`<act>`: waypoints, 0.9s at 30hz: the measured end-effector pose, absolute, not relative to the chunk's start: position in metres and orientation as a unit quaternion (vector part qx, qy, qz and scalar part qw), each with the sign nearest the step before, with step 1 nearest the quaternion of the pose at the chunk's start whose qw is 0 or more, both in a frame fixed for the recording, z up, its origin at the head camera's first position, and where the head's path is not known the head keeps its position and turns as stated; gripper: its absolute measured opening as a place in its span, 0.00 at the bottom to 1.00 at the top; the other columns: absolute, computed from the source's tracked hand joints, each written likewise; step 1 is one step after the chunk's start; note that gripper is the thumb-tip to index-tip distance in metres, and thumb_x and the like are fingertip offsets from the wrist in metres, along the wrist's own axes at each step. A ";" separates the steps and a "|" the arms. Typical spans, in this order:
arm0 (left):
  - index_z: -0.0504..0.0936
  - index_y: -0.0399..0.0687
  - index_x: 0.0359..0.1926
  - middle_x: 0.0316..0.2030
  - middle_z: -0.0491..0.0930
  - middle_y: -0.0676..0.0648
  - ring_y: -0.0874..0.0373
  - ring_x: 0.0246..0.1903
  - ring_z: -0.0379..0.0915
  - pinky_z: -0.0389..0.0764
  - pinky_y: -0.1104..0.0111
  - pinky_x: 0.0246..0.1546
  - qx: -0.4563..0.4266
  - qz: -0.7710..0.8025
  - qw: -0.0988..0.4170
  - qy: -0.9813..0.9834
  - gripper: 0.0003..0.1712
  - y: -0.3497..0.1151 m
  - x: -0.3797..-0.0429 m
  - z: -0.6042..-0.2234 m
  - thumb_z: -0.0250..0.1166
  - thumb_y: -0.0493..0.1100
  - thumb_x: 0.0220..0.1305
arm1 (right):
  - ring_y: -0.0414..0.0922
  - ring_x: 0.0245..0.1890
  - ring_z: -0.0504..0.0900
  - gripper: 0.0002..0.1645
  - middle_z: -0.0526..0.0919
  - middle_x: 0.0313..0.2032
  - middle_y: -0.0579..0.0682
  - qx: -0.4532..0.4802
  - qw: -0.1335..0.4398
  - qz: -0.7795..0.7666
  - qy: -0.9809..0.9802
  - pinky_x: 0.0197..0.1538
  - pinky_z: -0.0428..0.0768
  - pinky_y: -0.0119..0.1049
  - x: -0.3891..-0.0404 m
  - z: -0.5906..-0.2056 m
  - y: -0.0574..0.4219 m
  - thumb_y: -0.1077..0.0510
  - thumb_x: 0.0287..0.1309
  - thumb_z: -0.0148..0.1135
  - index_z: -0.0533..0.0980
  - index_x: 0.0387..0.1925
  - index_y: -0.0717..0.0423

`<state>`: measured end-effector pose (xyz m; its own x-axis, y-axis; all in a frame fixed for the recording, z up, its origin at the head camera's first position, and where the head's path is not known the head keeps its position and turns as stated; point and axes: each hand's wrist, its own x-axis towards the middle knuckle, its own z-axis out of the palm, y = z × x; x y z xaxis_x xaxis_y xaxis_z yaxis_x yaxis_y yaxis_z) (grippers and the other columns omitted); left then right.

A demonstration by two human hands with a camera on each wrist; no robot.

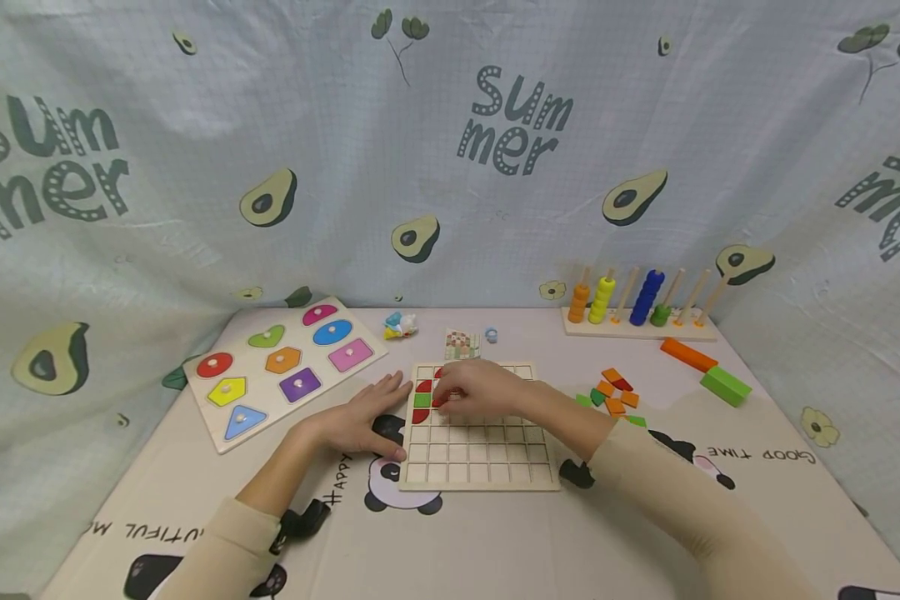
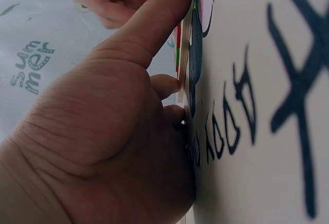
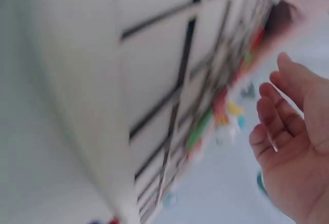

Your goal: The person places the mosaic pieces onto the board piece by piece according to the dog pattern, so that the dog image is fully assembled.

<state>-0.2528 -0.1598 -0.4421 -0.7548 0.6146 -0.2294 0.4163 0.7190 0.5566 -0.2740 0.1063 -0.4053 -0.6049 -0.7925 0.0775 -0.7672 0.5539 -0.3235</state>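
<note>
A wooden grid board (image 1: 477, 472) lies in the middle of the table, with red pieces (image 1: 420, 415) and a green square (image 1: 422, 400) in its upper left cells. My right hand (image 1: 483, 389) is over that corner, fingertips bent down close to a red piece. In the right wrist view the fingers (image 3: 280, 118) are loosely bent, with no piece showing between thumb and forefinger. My left hand (image 1: 366, 419) rests spread on the table along the board's left side, its thumb (image 2: 149, 29) by the board's edge.
Orange, green and red pieces (image 1: 615, 406) lie loose right of the board. A shape puzzle (image 1: 277, 417) is at left. At the back right stands a bead-peg counter (image 1: 607, 327), with orange (image 1: 687, 354) and green blocks (image 1: 726, 386) in front. A patterned card (image 1: 462, 344) and small toys (image 1: 400, 325) lie behind the board.
</note>
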 end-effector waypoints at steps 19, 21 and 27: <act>0.44 0.63 0.76 0.76 0.33 0.54 0.54 0.75 0.25 0.36 0.49 0.72 0.273 0.244 0.201 0.909 0.65 -0.158 -0.253 -0.445 0.70 0.71 0.44 | 0.46 0.38 0.78 0.14 0.85 0.42 0.50 -0.266 0.112 -0.321 0.902 0.40 0.81 0.38 -0.276 -0.397 0.268 0.61 0.56 0.67 0.83 0.46 0.53; 0.44 0.63 0.76 0.76 0.33 0.55 0.53 0.75 0.25 0.36 0.48 0.72 0.272 0.243 0.200 0.909 0.65 -0.159 -0.253 -0.445 0.70 0.71 0.44 | 0.47 0.37 0.78 0.13 0.85 0.40 0.49 -0.266 0.135 -0.326 0.897 0.39 0.81 0.38 -0.278 -0.402 0.274 0.63 0.55 0.68 0.84 0.43 0.53; 0.44 0.64 0.76 0.76 0.33 0.55 0.53 0.74 0.25 0.36 0.48 0.72 0.272 0.245 0.202 0.908 0.65 -0.158 -0.253 -0.445 0.70 0.71 0.43 | 0.47 0.32 0.78 0.13 0.86 0.36 0.47 -0.276 0.185 -0.332 0.883 0.36 0.81 0.38 -0.284 -0.417 0.278 0.65 0.51 0.70 0.85 0.39 0.49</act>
<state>-0.2532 -0.1583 -0.4453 -0.7697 0.5938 -0.2345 0.3957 0.7320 0.5546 -0.2844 0.2783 -0.4174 -0.7795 -0.6096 -0.1443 -0.3635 0.6277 -0.6884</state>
